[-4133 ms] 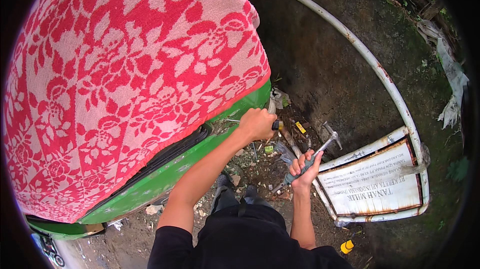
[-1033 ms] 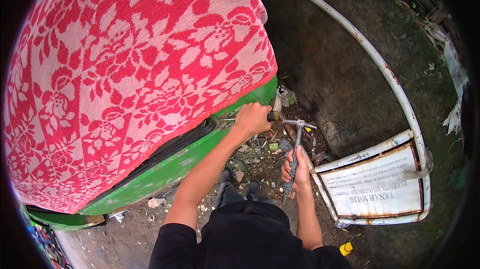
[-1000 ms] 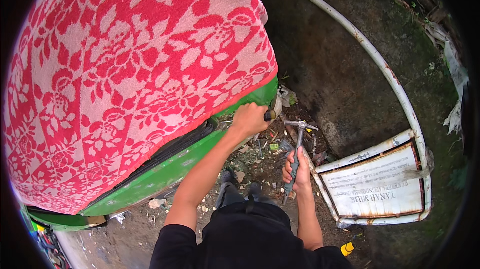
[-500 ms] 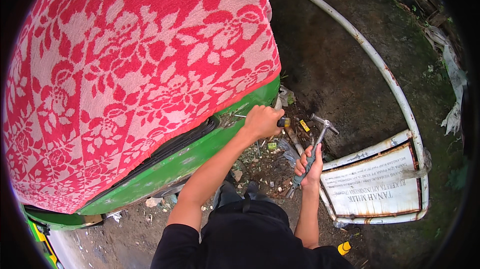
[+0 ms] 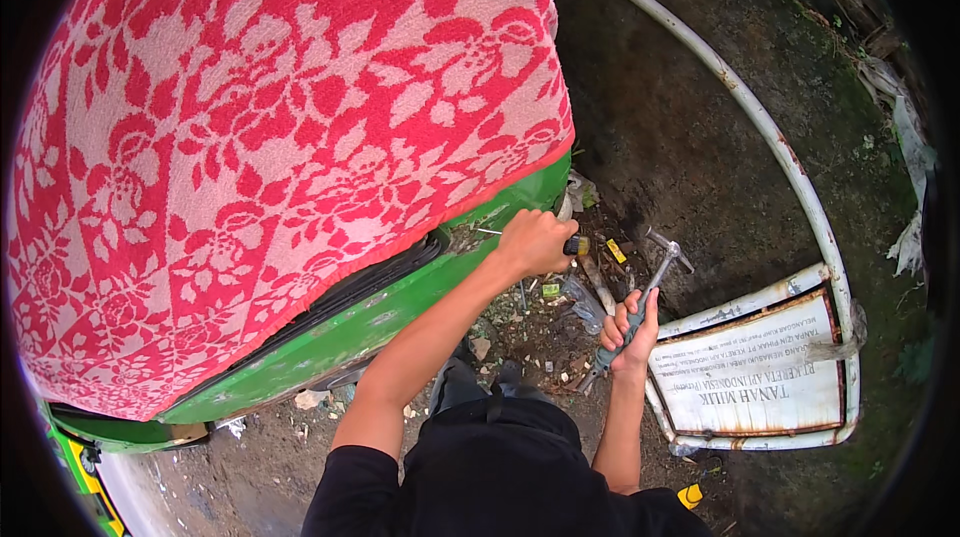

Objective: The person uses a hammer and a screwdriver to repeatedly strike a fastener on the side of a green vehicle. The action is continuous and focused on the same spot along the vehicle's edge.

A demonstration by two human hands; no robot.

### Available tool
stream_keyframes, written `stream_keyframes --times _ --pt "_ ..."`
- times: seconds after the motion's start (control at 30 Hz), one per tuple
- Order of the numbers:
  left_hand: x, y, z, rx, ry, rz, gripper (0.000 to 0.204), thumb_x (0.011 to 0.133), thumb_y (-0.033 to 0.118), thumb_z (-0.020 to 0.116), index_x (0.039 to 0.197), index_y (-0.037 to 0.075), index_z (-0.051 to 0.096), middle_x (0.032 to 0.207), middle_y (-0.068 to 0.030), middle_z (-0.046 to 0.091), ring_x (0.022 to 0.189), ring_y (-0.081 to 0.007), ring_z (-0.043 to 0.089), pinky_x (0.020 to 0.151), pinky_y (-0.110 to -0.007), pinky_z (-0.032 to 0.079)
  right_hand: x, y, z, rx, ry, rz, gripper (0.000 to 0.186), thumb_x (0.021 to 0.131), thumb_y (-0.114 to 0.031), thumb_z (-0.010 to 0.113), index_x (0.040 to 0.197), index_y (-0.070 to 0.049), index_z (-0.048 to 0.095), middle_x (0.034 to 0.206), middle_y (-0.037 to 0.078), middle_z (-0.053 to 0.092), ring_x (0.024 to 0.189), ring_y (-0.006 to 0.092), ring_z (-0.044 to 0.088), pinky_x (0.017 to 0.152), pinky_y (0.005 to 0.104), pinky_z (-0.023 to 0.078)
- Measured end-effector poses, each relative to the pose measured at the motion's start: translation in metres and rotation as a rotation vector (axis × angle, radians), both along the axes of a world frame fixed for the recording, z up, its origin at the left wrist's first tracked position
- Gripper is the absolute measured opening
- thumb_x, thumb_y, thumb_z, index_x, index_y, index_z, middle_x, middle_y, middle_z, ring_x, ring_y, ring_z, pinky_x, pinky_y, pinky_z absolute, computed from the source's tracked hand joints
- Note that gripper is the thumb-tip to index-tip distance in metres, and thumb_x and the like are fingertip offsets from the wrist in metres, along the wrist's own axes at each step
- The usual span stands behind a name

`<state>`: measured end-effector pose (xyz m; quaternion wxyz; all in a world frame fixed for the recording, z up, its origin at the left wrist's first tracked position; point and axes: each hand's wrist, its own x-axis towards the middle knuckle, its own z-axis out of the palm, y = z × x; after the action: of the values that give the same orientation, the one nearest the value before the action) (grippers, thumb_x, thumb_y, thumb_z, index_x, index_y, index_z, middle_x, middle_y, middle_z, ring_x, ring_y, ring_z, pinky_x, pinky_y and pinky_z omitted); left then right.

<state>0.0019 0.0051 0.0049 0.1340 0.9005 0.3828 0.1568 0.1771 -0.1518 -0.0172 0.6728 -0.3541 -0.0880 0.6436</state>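
My left hand (image 5: pixel 535 240) is closed around a screwdriver (image 5: pixel 576 246) with a yellow and black handle. Its thin shaft comes out on the left, and the tip lies at the scraped edge of a green vehicle body (image 5: pixel 390 317). In my right hand (image 5: pixel 630 335) is a hammer (image 5: pixel 668 255) with a metal head and a grey-green grip. The hammer head is raised to the right of the screwdriver's handle end, apart from it. A red and pale pink floral blanket (image 5: pixel 300 137) covers the top of the vehicle, down to the green panel.
On the right lies a white, rusty-framed sign (image 5: pixel 750 367) joined to a long curved white pole (image 5: pixel 745 92). Debris and litter, with a small yellow piece (image 5: pixel 616 251), are scattered on the ground beside the vehicle. Another yellow piece (image 5: pixel 689 496) lies lower right.
The hammer has swung slightly right, away from the screwdriver's handle. My left hand keeps its hold at the panel. The whole view has shifted a little.
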Motion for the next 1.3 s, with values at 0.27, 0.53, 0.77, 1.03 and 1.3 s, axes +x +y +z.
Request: stream_keyframes --times 0.27,0.53,0.77,1.03,1.3 --pt "-0.005 -0.001 0.0 -0.008 0.016 -0.007 0.031 0.063 0.026 0.074 0.086 0.006 0.066 0.068 -0.0169 0.066 0.07 -0.0345 0.067 0.063 -0.045 0.053 -0.008 0.004 0.0 -0.028 0.002 0.074 0.048 0.098 -0.058 0.036 0.075 -0.016 0.039 0.049 -0.001 0.031 0.033 0.0103 0.026 0.03 0.0251 0.023" --pt "-0.002 -0.004 0.004 -0.013 0.062 -0.01 0.029 0.065 0.028 0.073 0.084 0.007 0.066 0.067 -0.0166 0.065 0.069 -0.0354 0.067 0.063 -0.046 0.053 -0.025 -0.006 -0.002 0.0 0.012 -0.025 0.048 0.098 -0.058 0.036 0.077 -0.015 0.038 0.048 -0.001 0.032 0.032 0.0109 0.028 0.029 0.0259 0.025" --pt "-0.005 -0.002 -0.003 0.011 0.033 0.013 0.027 0.063 0.027 0.073 0.08 0.007 0.064 0.066 -0.0151 0.065 0.067 -0.0352 0.066 0.06 -0.046 0.051 -0.026 -0.006 -0.009 -0.058 -0.072 0.059 0.049 0.099 -0.057 0.035 0.077 -0.014 0.038 0.052 0.001 0.036 0.034 0.0116 0.032 0.03 0.0254 0.027" --pt "-0.001 0.001 -0.007 0.011 0.003 0.056 0.022 0.064 0.024 0.07 0.077 0.007 0.064 0.066 -0.0159 0.065 0.067 -0.0355 0.066 0.061 -0.046 0.051 -0.031 -0.011 0.0 -0.059 -0.246 0.16 0.048 0.099 -0.056 0.035 0.077 -0.014 0.039 0.051 0.0 0.036 0.033 0.0112 0.032 0.03 0.0259 0.027" --pt "-0.007 -0.001 -0.011 0.028 0.003 0.084 0.021 0.067 0.026 0.069 0.077 0.008 0.065 0.062 -0.0176 0.063 0.065 -0.0376 0.064 0.061 -0.047 0.051 -0.009 0.0 0.02 0.022 -0.08 -0.221 0.049 0.097 -0.06 0.035 0.077 -0.016 0.038 0.052 -0.001 0.032 0.035 0.0092 0.029 0.031 0.0242 0.026"
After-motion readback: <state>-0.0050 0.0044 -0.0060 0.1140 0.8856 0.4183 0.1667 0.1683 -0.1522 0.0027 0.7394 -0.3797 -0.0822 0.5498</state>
